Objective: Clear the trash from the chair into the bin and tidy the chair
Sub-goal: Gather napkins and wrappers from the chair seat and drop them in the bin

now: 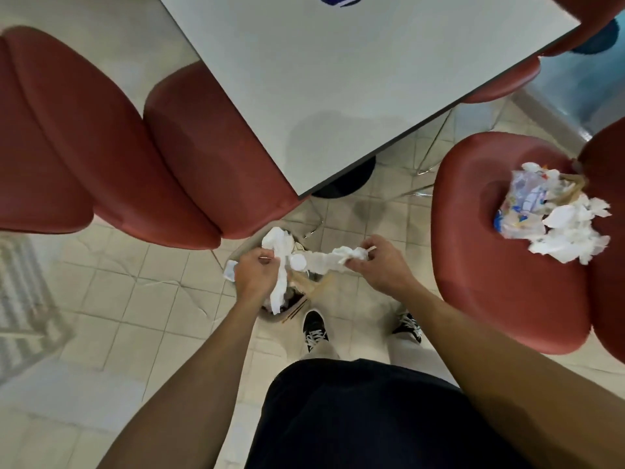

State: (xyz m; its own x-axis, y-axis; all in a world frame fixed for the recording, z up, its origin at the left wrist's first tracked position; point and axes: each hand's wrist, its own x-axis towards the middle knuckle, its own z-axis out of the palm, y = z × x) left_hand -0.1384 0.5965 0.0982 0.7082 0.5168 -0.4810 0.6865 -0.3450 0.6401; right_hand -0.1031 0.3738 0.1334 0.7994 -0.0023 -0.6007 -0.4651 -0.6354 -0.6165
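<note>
Hands (252, 277) and tissues (280, 265) hiding bin (270, 316)

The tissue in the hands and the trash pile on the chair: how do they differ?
The tissue is held stretched between the left hand and right hand over the bin; the trash pile lies loose on the chair. The tissue looks plain white; the pile also holds printed plastic wrapping. Both contain crumpled white paper.

Red chair (500, 265), white tissues (571, 231), grey table (338, 79).
</note>
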